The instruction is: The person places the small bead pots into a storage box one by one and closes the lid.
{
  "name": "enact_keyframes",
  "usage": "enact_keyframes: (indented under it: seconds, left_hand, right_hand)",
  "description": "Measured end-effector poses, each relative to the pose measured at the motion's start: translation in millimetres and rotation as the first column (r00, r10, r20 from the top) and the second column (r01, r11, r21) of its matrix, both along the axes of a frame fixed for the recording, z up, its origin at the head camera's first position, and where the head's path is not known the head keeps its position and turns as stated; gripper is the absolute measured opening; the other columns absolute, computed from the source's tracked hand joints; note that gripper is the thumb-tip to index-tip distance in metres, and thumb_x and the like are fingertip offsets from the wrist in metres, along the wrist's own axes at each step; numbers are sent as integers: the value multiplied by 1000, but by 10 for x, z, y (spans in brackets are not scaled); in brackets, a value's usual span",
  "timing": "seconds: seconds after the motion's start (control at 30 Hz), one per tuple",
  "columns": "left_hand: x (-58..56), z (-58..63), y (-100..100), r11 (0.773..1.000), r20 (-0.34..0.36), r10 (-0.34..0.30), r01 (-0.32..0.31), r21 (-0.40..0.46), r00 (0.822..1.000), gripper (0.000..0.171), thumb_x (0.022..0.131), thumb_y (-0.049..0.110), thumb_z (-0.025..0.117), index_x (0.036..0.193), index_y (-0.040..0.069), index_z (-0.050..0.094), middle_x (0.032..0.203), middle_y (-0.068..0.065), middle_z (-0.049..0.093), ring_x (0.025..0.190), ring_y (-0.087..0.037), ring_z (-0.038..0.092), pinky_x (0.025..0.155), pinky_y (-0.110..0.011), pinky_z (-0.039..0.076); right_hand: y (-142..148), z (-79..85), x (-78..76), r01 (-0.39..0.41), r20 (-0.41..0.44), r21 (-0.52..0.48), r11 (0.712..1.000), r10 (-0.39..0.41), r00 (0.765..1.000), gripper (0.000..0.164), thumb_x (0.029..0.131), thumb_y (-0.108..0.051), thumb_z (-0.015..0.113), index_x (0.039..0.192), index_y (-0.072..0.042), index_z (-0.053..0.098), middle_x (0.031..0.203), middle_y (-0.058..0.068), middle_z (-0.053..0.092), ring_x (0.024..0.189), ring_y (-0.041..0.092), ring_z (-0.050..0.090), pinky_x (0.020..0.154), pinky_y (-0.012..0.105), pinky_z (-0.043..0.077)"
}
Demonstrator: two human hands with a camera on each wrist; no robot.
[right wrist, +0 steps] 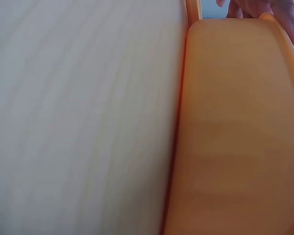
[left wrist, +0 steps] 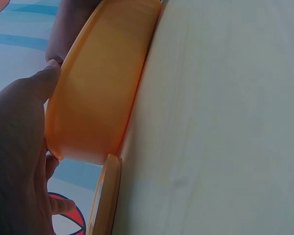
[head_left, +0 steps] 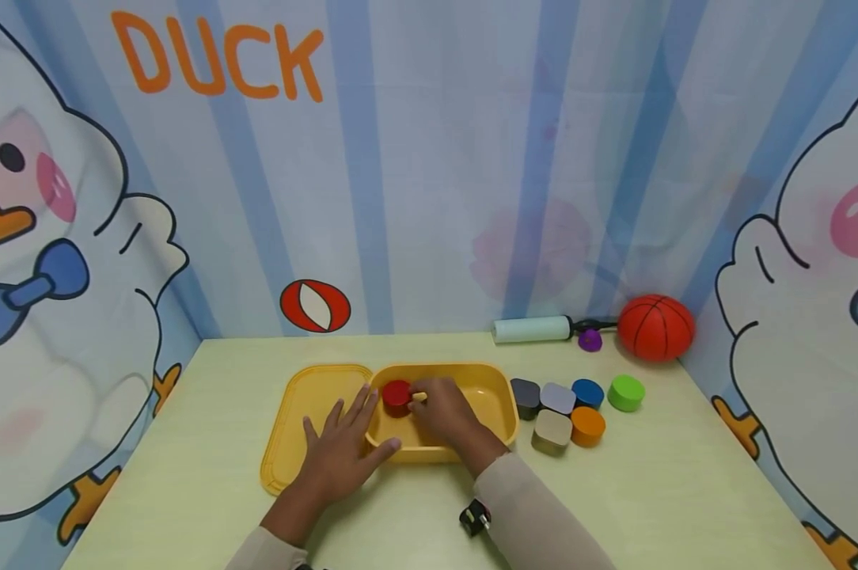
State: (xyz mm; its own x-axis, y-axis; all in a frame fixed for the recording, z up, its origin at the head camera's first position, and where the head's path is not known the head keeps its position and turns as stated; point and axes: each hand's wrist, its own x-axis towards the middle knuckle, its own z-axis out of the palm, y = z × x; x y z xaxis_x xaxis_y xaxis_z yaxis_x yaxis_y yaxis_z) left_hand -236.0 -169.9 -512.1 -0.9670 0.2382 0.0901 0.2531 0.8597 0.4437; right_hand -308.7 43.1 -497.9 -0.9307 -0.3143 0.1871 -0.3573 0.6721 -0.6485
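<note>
A yellow plastic box (head_left: 503, 443) stands on the table, and a red round block (head_left: 396, 397) is inside its left end. My right hand (head_left: 443, 412) reaches into the box from the front, thumb and fingertips curled at the right side of the red block, pinching it. My left hand (head_left: 339, 451) lies at the box's left end with its fingers spread and straight, the thumb at the front rim. In the left wrist view, the left hand (left wrist: 24, 117) touches the box wall (left wrist: 98, 93). The right fingers are hidden in the right wrist view.
A yellow lid (head_left: 286, 443) lies left of the box. Right of it are dark grey (head_left: 525, 397), light grey (head_left: 558, 398), beige (head_left: 552, 431), blue (head_left: 588, 393), orange (head_left: 587, 426) and green (head_left: 626, 393) blocks. Behind are a pump (head_left: 532, 329), a purple item (head_left: 590, 340) and a red ball (head_left: 655, 328).
</note>
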Motion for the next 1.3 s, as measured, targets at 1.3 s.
enact_keyframes:
  seconds: [1.3]
  left_hand:
    - [-10, -8, -17, 1000, -4, 2, -2, -21, 1000, 87, 105, 74, 49, 176, 29, 25, 186, 7, 14, 167, -54, 22, 118, -94, -5]
  right_hand:
    - [242, 177, 50, -134, 170, -211, 968, 172, 970, 45, 99, -11, 81, 140, 2, 71, 147, 23, 69, 126, 44, 74, 102, 54, 64]
